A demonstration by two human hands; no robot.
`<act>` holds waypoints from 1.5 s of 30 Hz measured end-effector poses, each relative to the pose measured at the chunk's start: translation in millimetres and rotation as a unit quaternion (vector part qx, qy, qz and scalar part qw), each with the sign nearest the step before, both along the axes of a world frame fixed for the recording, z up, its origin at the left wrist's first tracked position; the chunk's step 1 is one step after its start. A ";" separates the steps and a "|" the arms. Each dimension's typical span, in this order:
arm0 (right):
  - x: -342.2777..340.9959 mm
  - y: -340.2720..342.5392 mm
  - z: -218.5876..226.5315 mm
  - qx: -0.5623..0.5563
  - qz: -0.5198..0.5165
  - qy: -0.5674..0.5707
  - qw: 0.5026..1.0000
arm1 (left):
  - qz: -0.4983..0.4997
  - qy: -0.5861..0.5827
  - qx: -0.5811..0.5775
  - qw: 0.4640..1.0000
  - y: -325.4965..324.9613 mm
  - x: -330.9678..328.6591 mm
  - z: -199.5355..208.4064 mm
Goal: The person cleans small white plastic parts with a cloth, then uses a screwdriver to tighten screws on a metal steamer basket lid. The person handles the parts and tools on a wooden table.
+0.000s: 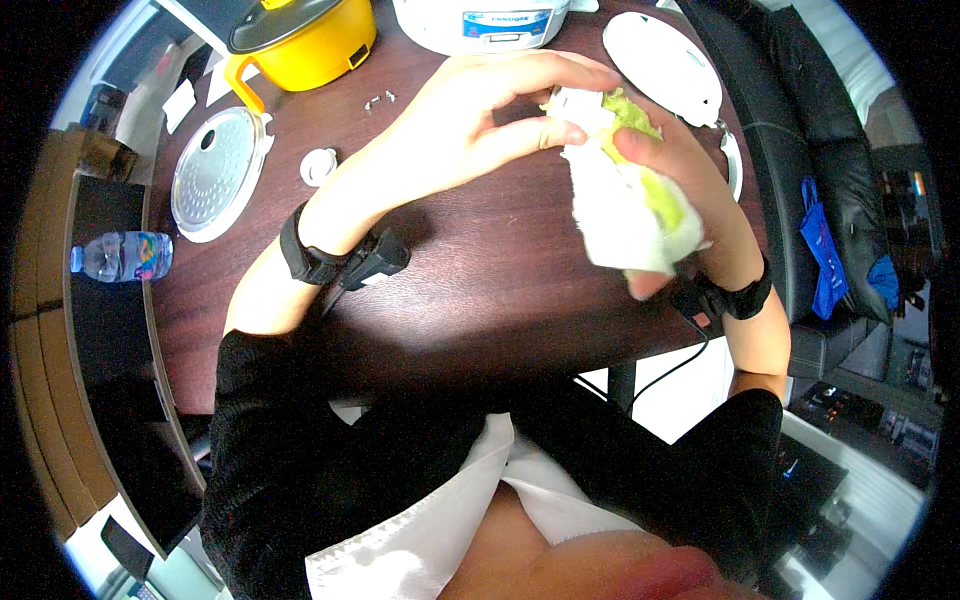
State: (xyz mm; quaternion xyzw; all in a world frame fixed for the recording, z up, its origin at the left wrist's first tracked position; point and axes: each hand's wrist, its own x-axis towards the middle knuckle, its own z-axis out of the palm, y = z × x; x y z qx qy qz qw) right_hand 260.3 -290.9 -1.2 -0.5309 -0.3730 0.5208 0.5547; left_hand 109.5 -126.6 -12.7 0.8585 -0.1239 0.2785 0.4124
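Observation:
My right hand (690, 175) is closed round a crumpled white and yellow-green cloth (625, 215), which hangs down from its fingers over the table. My left hand (490, 110) reaches across from the left. Its thumb and fingers are curled round a small white piece (580, 105) at the cloth's upper end. How far this piece is covered by the cloth and fingers I cannot tell. Both wrists wear black bands, and a dark block hangs at the left one.
A yellow pot (310, 50) with a dark lid stands at the back left. Nearer lie a round perforated lid (220, 175), a white cap (319, 167) and several screws (380, 100). A white appliance (480, 25) and a white oval part (662, 68) sit behind my hands. A bottle (125, 257) is at the far left.

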 end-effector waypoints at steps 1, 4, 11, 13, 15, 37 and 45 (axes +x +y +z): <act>6.4 -1.6 -4.9 0.019 0.007 -0.075 0.997 | -0.010 0.033 -0.064 0.997 -2.0 -0.1 -4.4; 13.7 0.6 -10.7 0.175 -0.023 -0.462 0.869 | 0.007 0.114 -0.123 0.986 -6.6 -3.0 -3.9; 13.8 2.4 -18.6 0.205 -0.095 -0.555 0.801 | 0.018 0.118 -0.193 0.974 -14.9 -4.9 -2.5; 12.5 0.9 -17.9 0.165 -0.073 -0.465 0.867 | 0.016 0.102 -0.182 0.978 -13.6 -4.2 -2.8; 15.2 0.3 -18.1 0.070 -0.035 -0.287 0.955 | 0.017 0.083 -0.144 0.986 -11.0 -5.3 -2.5; -6.2 -2.4 -24.3 0.160 -0.104 -0.312 0.931 | 0.098 -0.038 -0.019 0.994 -19.7 -16.6 11.6; -7.3 1.5 -22.2 0.103 -0.113 -0.184 0.971 | 0.095 -0.085 0.018 0.992 -13.0 -10.5 -1.6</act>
